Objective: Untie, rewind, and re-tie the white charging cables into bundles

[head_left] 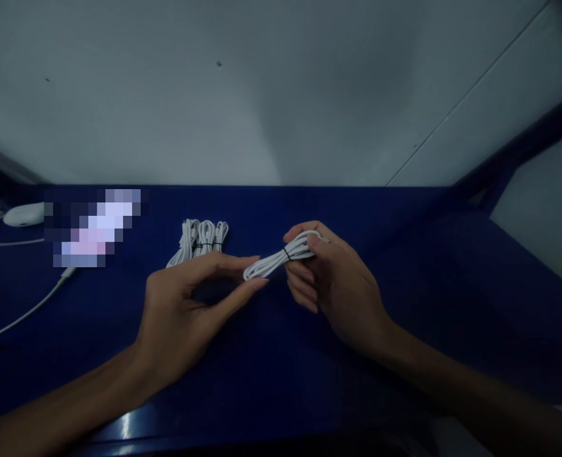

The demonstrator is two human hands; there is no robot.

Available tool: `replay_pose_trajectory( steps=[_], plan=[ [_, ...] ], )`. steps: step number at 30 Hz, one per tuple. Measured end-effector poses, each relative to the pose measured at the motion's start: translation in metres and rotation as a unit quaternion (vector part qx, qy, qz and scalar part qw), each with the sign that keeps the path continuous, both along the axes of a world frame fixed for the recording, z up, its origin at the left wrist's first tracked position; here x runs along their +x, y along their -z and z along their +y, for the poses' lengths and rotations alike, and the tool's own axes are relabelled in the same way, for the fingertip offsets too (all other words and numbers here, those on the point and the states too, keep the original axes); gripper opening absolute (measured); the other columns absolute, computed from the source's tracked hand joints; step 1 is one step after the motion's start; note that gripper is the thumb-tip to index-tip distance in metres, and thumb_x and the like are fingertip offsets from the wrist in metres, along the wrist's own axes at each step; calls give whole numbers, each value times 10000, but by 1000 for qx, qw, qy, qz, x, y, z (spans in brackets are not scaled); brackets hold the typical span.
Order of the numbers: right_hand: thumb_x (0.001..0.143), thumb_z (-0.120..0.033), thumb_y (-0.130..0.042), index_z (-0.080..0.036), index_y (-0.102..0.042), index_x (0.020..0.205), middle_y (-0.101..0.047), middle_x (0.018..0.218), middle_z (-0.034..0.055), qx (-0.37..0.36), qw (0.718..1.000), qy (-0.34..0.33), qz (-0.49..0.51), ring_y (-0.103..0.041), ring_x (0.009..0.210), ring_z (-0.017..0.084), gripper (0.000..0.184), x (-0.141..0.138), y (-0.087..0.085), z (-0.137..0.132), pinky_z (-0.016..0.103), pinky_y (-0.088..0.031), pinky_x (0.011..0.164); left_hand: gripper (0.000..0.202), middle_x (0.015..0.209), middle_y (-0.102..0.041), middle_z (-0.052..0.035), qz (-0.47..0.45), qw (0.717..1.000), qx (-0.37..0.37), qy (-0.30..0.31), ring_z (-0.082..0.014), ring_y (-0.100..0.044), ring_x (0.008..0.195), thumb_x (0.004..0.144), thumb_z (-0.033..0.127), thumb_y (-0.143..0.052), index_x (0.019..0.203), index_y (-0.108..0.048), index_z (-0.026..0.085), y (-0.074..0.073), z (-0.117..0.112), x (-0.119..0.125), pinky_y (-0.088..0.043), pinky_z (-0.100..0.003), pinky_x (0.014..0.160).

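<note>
Coiled white cable [281, 257] held in the air between both hands, above the blue surface [405, 266]. My left hand [181, 311]: thumb and forefinger nearly closed, pinching the coil's looped near end. My right hand [342, 285]: fingers [304, 282] curled shut round the far end. A black tie [287, 253] sits just beside the right fingers. Three tied cable coils [205, 238] lie beyond my left fingers. Loose white cable [24, 314] lies well off left.
</note>
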State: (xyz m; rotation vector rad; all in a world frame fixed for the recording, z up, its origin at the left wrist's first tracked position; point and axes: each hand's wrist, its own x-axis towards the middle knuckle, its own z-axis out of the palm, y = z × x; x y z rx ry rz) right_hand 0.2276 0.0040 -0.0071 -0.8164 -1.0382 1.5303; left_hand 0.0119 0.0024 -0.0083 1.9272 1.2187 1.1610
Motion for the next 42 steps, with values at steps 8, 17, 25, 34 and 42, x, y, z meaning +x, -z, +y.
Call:
replay_pose_trajectory(
  steps=[8, 17, 25, 34, 42],
  plan=[
    [1165, -346, -511, -229, -673, 1060, -438, 668, -75, 3, 1000, 6, -11, -352, 494, 96, 225, 2, 0, 2, 235, -336, 447, 231, 1110, -886, 103, -45, 997, -53, 31, -147, -849, 1002, 954, 315, -910, 1163, -867, 405, -3, 1, 2, -679, -230, 938],
    [1168, -394, -554, -227, -670, 1054, -433, 643, -84, 34, 996, 47, -68, -338, 502, 93, 233, -1, -3, -2, 230, -300, 440, 244, 1061, -896, 21, -96, 978, -148, 107, -184, -872, 944, 1025, 316, -835, 1268, -846, 310, -9, 1, 3, -699, -256, 896],
    [1167, -377, -567, -228, -708, 993, -494, 682, -56, 105, 980, 66, -159, -444, 564, 112, 269, 6, -6, 1, 267, -358, 514, 213, 978, -891, 19, -101, 977, -149, 117, -178, -864, 905, 1054, 287, -796, 1259, -847, 318, -6, 3, 2, -708, -269, 884],
    [1144, -386, -612, -218, -691, 1039, -501, 684, -69, 57, 994, -18, -93, -404, 526, 93, 214, 8, -1, 8, 245, -325, 474, 218, 1010, -873, -10, -129, 972, -162, 110, -184, -856, 900, 1050, 306, -797, 1268, -807, 295, -10, 2, 6, -717, -269, 865],
    [1143, -422, -642, -254, -607, 1228, -658, 781, -60, 13, 991, -89, -94, -498, 551, 74, 191, -2, -6, -6, 204, -406, 514, 218, 1091, -867, 40, -23, 995, -74, 66, -164, -829, 975, 997, 299, -865, 1205, -827, 349, -10, 1, 1, -656, -237, 860]
  ],
)
